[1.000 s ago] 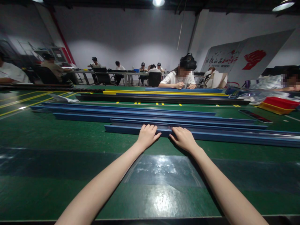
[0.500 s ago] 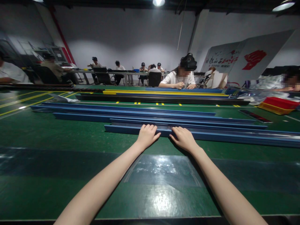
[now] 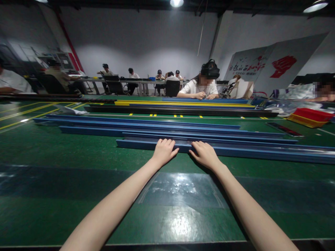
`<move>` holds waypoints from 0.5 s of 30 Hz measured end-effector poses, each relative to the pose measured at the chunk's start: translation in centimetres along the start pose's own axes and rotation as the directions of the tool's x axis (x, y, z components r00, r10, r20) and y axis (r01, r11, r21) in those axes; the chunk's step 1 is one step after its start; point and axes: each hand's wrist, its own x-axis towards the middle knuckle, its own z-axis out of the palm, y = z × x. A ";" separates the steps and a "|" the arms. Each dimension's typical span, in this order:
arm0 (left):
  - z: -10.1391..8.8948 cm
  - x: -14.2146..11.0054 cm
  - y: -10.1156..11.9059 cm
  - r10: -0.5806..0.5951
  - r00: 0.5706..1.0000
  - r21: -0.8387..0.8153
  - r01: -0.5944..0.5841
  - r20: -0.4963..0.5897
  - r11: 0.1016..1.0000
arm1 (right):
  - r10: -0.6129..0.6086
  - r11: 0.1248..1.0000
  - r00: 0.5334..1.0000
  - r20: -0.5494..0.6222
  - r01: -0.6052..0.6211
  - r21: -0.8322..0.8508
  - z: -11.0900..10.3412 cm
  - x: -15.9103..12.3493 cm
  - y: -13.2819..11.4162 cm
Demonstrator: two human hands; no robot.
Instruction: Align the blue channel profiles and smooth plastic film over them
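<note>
One green table [image 3: 60, 153] fills more than the lower half of the frame, and several long blue channels [image 3: 91, 130] lie across its middle, roughly side by side. Closest to the bottom edge, the near blue channel [image 3: 240, 152] runs from left of centre to the right edge, lying on the table. Both hands are on it at mid-frame: the left hand [image 3: 163, 152] nearer its left end, the right hand [image 3: 205, 153] just beside, a gap between them and thumbs turned toward each other. Fingers [image 3: 166, 143] curl over the channel's near wall; whether they pinch it or only rest there, I cannot tell. The step in hand looks like steadying this channel; a next move, I judge, calls for even pressure from both sides so it does not skew. Against the frame half a second ago, almost nothing differs: hands and channels keep their places, the scene sitting a hair further left.
</note>
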 end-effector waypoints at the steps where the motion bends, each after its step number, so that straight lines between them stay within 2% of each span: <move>1: 0.0 0.0 0.0 0.000 1.000 0.001 0.000 0.001 1.000 | 0.000 1.000 1.000 0.004 0.000 0.000 0.0 0.0 0.0; 15: -0.1 0.0 0.0 0.003 1.000 0.008 -0.003 0.009 1.000 | 0.003 1.000 1.000 0.010 -0.003 0.001 -0.1 0.0 0.0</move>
